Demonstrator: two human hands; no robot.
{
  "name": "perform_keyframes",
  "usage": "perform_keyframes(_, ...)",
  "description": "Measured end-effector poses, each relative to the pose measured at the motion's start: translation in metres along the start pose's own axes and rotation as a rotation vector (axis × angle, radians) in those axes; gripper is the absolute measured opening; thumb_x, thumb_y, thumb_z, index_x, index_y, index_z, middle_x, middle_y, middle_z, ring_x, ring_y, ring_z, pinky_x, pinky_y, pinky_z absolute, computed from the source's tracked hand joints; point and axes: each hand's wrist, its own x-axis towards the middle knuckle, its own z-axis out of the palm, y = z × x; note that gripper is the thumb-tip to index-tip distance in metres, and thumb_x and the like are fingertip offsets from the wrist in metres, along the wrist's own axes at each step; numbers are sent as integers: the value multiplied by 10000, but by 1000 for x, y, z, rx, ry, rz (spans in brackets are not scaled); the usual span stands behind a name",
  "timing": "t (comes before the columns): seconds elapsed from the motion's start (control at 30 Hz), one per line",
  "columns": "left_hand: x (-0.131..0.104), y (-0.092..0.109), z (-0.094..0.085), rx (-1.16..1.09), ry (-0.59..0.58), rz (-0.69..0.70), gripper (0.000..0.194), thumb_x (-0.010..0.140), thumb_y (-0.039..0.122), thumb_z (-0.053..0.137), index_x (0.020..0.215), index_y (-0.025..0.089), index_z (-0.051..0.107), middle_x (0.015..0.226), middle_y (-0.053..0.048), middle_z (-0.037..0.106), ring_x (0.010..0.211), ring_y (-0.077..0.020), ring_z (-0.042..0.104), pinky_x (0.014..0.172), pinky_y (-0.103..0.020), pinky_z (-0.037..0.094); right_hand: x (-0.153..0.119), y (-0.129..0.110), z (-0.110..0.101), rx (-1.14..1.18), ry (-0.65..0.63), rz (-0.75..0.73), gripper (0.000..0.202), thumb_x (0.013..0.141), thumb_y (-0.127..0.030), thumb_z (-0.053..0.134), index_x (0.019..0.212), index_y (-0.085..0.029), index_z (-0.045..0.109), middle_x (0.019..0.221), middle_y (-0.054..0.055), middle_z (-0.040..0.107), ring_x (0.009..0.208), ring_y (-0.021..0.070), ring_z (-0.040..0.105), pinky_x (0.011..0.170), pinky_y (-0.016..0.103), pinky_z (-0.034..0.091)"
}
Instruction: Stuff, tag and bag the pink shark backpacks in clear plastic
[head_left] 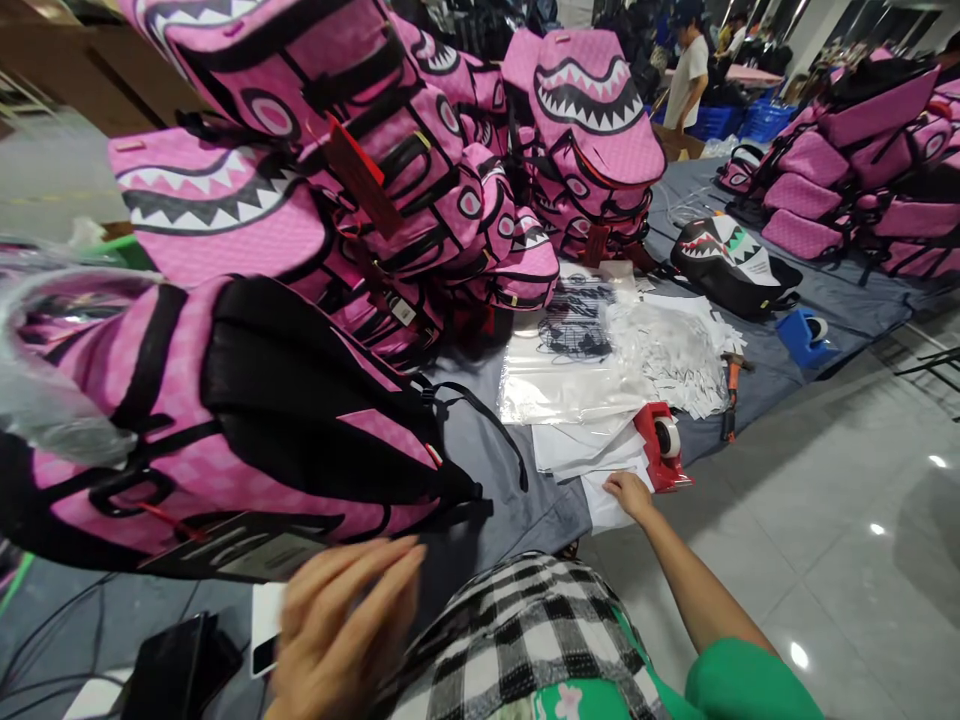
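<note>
Right fingers (616, 484) on paper (604, 512), grip unclear: dragging could scatter sheets. Left fingers (367, 592) loosely extended, seemingly empty: could snag tag (281, 553).

The nearest backpack (285, 390) is checkered pink with black panels, the paper (604, 508) white, the tape dispenser (658, 466) red.

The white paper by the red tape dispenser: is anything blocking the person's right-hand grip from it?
Nothing visible is: the right-hand grip is right at the white paper. The red tape dispenser stands close beside the grip, not between the two. Whether the paper is pinched, I can't tell.
</note>
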Motion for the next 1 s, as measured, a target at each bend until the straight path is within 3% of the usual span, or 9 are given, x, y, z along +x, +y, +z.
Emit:
perform_keyframes(0.13, 17, 9, 44, -155, -295, 189, 274, 901, 100, 648, 1151, 209, 669, 1089, -69, 742, 1041, -192, 639, 941, -318, 527, 16, -15, -24, -43, -55, -47, 193, 941, -219, 548, 807, -195, 684, 874, 52, 712, 840, 193, 622, 683, 253, 340)
perform_keyframes(0.3, 19, 1, 82, -502, -724, -74, 257, 1001, 294, 526, 1241, 257, 608, 1180, -73, 684, 1083, -180, 633, 956, -314, 543, 32, -49, -65, -64, 10, -153, 228, 1007, -278, 441, 920, -207, 640, 963, 87, 682, 928, 230, 593, 778, 287, 352)
perform_keyframes(0.37, 19, -2, 100, -575, -798, -172, 347, 991, 334, 538, 1331, 266, 560, 1266, -90, 654, 1167, -204, 614, 1039, -377, 511, 36, -71, -83, -43, 25, -220, 239, 1013, -294, 423, 927, -202, 626, 958, 92, 667, 921, 233, 581, 796, 301, 359)
perform_keyframes(0.47, 27, -3, 132, -690, -702, -319, 662, 892, 380, 680, 1486, 251, 416, 1506, -135, 498, 1386, -263, 465, 1190, -489, 357, 38, -115, -103, 21, -24, -367, 261, 1012, -343, 433, 900, -197, 619, 879, 52, 642, 831, 197, 570, 764, 287, 380)
perform_keyframes(0.53, 37, -1, 151, -803, -584, -494, 941, 698, 379, 856, 1507, 228, 399, 1547, -143, 455, 1439, -303, 391, 1226, -508, 272, 36, -149, -111, 64, -121, -490, 321, 996, -420, 471, 823, -192, 617, 762, 5, 602, 726, 158, 542, 700, 257, 394)
perform_keyframes(0.63, 46, 4, 165, -1068, -515, -848, 906, 440, 351, 962, 1270, 160, 653, 1213, -121, 701, 1188, -334, 597, 1084, -466, 430, 35, -187, -120, 313, -373, -587, 433, 921, -565, 563, 761, -169, 633, 679, -20, 559, 638, 121, 487, 611, 228, 394)
perform_keyframes(0.77, 41, 2, 145, -1187, -410, -1026, 519, 597, 522, 863, 885, 105, 747, 757, -53, 706, 717, -187, 632, 731, -298, 495, 35, -198, -130, 820, -546, -411, 514, 759, -624, 699, 933, -141, 694, 696, -3, 597, 549, 93, 433, 491, 203, 336)
perform_keyframes(0.9, 32, -5, 109, -1306, -212, -1103, 563, 655, 565, 842, 977, 113, 744, 837, -79, 725, 725, -169, 612, 697, -262, 464, 23, -203, -124, 1094, -644, -459, 644, 588, -578, 850, 1035, -135, 711, 857, 76, 708, 655, 153, 596, 624, 262, 482)
perform_keyframes(1.0, 24, -9, 95, -1321, -206, -1039, 574, 630, 581, 861, 943, 113, 749, 828, -72, 714, 706, -159, 588, 695, -260, 453, 12, -226, -111, 1182, -564, -429, 620, 639, -590, 846, 1059, -150, 730, 927, 94, 739, 833, 232, 681, 823, 359, 525)
